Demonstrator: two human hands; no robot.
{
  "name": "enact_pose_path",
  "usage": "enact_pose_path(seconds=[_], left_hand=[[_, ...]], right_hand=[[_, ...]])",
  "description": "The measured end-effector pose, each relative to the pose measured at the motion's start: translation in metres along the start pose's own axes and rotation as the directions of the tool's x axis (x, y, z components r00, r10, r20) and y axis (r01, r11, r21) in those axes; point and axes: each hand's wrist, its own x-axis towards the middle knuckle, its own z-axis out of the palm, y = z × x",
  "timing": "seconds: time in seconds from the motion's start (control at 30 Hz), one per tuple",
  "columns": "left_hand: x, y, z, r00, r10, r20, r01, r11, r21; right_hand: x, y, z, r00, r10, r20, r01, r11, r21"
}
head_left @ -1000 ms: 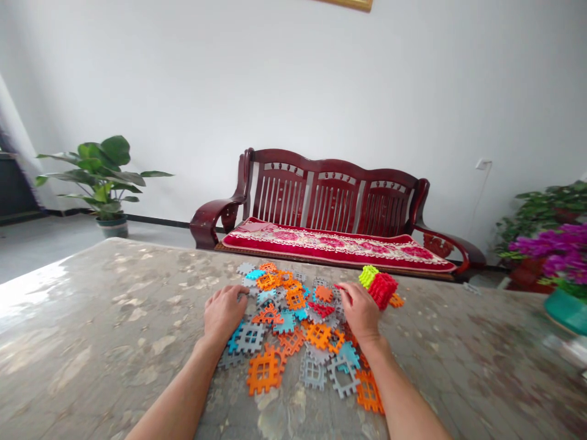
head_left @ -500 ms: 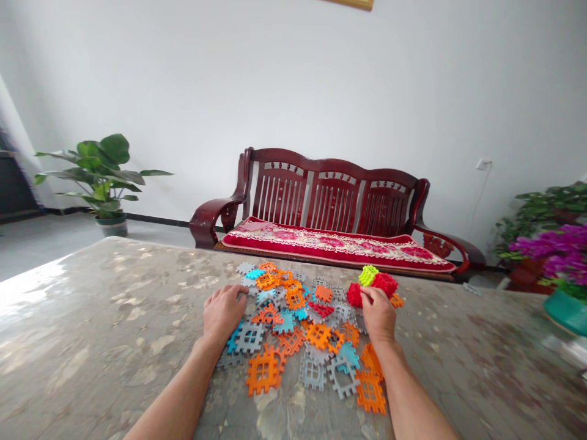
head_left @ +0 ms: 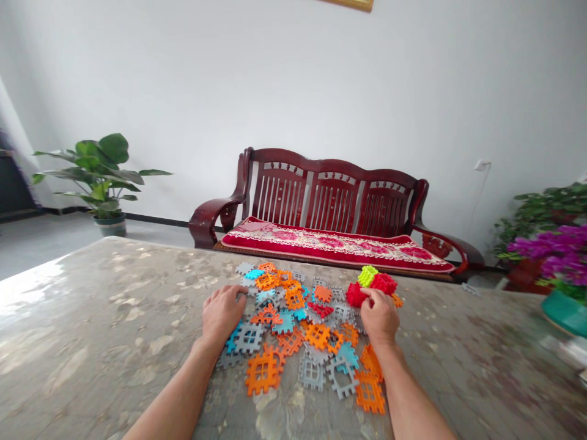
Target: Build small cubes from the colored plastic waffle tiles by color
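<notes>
A heap of flat interlocking plastic tiles (head_left: 293,330) in orange, grey, blue and red lies on the marbled table (head_left: 105,330). My left hand (head_left: 223,315) rests on the heap's left side, fingers curled loosely on the tiles, holding nothing that I can see. My right hand (head_left: 380,319) is at the heap's right side, fingers closed on a red tile (head_left: 354,294). The red tile is held against a small block of joined red and yellow-green tiles (head_left: 376,280) standing at the far right of the heap.
Beyond the table stands a dark red wooden bench (head_left: 330,208) with a red cushion. A leafy potted plant (head_left: 103,180) is on the floor at the left. A teal pot with purple flowers (head_left: 562,275) stands at the table's right edge.
My right hand moved right from the heap with a red tile and brought it up against the red and green block. My left hand stayed put.
</notes>
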Motion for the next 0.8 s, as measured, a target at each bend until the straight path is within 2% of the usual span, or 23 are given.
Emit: enact_pose_path(seconds=[0.17,0.3,0.37,0.5,0.67,0.73,0.8], left_hand=[[0.0,-0.001,0.001,1.0,-0.003,-0.004,0.003,1.0,-0.015],[0.0,-0.001,0.001,1.0,-0.003,-0.002,0.003,1.0,-0.024],[0.0,0.0,0.0,1.0,-0.001,0.001,0.001,1.0,-0.021],[-0.001,0.0,0.0,1.0,0.0,0.003,0.0,1.0,-0.013],[-0.002,0.0,0.0,1.0,0.0,-0.009,0.0,1.0,-0.029],[-0.002,0.001,0.0,1.0,-0.002,-0.01,0.002,0.999,-0.033],[-0.002,0.001,0.0,1.0,-0.002,-0.011,0.002,1.0,-0.031]], right_hand=[[0.01,-0.013,-0.009,0.995,-0.061,0.085,0.064,0.997,-0.037],[0.024,-0.024,-0.012,0.96,-0.117,0.255,0.14,0.987,-0.075],[0.034,-0.026,-0.011,0.91,-0.159,0.382,0.206,0.975,-0.087],[0.055,-0.025,-0.007,0.777,-0.18,0.603,0.322,0.937,-0.135],[0.07,-0.025,-0.009,0.606,-0.154,0.781,0.456,0.871,-0.182],[0.074,-0.026,-0.01,0.572,-0.137,0.808,0.478,0.857,-0.193],[0.076,-0.025,-0.01,0.565,-0.132,0.815,0.49,0.848,-0.202]])
